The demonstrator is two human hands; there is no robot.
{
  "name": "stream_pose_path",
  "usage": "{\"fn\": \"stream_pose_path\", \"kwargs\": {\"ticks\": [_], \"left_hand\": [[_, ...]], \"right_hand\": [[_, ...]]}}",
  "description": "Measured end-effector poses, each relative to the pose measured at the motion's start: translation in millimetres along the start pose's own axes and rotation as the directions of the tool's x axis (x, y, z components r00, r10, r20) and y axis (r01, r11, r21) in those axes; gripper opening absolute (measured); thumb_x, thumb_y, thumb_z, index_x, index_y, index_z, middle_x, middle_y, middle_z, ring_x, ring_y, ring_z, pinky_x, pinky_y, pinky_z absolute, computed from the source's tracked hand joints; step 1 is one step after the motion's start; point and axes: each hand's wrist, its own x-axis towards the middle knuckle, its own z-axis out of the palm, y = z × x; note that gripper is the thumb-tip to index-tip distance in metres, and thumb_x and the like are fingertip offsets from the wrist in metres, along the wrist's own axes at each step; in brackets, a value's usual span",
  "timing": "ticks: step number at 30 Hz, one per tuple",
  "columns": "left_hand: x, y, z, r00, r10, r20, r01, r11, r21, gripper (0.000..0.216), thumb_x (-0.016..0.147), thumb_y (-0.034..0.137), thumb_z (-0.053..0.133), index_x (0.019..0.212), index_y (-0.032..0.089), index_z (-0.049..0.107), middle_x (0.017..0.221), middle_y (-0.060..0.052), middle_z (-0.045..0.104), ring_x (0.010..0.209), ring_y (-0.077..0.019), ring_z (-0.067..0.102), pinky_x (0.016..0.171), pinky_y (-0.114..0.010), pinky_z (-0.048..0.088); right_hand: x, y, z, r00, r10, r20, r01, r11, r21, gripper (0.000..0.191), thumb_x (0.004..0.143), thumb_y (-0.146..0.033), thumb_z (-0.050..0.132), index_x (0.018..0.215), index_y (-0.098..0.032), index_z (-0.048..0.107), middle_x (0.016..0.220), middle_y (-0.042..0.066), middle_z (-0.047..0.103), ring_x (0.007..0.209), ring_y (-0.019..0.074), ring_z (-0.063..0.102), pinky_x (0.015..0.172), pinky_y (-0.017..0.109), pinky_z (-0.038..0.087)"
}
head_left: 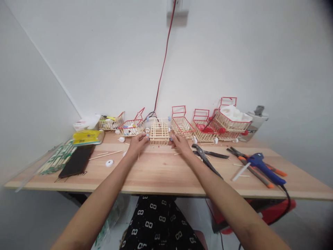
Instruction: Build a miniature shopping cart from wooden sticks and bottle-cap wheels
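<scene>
A small cart frame of pale wooden sticks (159, 133) is in the middle of the table, with blue and white caps at its corners like wheels. My left hand (137, 143) is closed on the cap at its near left corner. On the opposite side, my right hand (181, 144) pinches the near right cap. Fingertips partly hide both caps. Close by stand finished-looking stick carts with red trim, one (131, 127) left of my left hand and another (182, 125) behind my right.
Further right are more carts (205, 130), black-handled pliers (208, 156), orange-handled pliers (256, 170), a blue glue gun (265, 168) and a grey container (256, 123). Leftward lie a black phone-like slab (76, 161), bagged sticks (56, 159), a yellow packet (87, 137) and a white ring (109, 163).
</scene>
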Motion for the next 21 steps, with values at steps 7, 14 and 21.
{"fn": "stream_pose_path", "kwargs": {"ticks": [7, 14, 21], "left_hand": [[-2, -1, -1, 1.000, 0.000, 0.007, 0.000, 1.000, 0.000, 0.051, 0.063, 0.052, 0.078, 0.096, 0.014, 0.070, 0.094, -0.009, 0.074, 0.087, -0.0237, 0.068, 0.084, -0.036, 0.051], [-1, -4, -3, 0.999, 0.037, 0.016, -0.038, 0.998, 0.049, 0.050, 0.070, 0.052, 0.073, 0.101, 0.013, 0.070, 0.100, -0.011, 0.073, 0.094, -0.0253, 0.067, 0.089, -0.040, 0.050], [-9, 8, -3, 0.995, 0.096, -0.007, -0.095, 0.986, 0.135, 0.053, 0.075, 0.050, 0.068, 0.116, 0.016, 0.066, 0.117, -0.013, 0.068, 0.101, -0.0254, 0.063, 0.078, -0.033, 0.053]], "right_hand": [[-1, 0, 1, 1.000, 0.018, 0.007, -0.018, 1.000, 0.025, 0.036, 0.091, -0.048, 0.041, 0.085, -0.018, 0.058, 0.079, 0.004, 0.070, 0.051, 0.0122, 0.064, 0.052, 0.022, 0.049], [-1, -4, -2, 1.000, 0.006, -0.019, -0.007, 0.999, -0.050, 0.041, 0.090, -0.053, 0.043, 0.081, -0.017, 0.061, 0.073, 0.004, 0.069, 0.060, 0.0158, 0.065, 0.056, 0.024, 0.050], [-12, -23, -13, 0.996, -0.052, -0.071, 0.038, 0.981, -0.192, 0.046, 0.095, -0.050, 0.034, 0.077, -0.019, 0.063, 0.074, 0.004, 0.069, 0.069, 0.0174, 0.064, 0.061, 0.025, 0.047]]}}
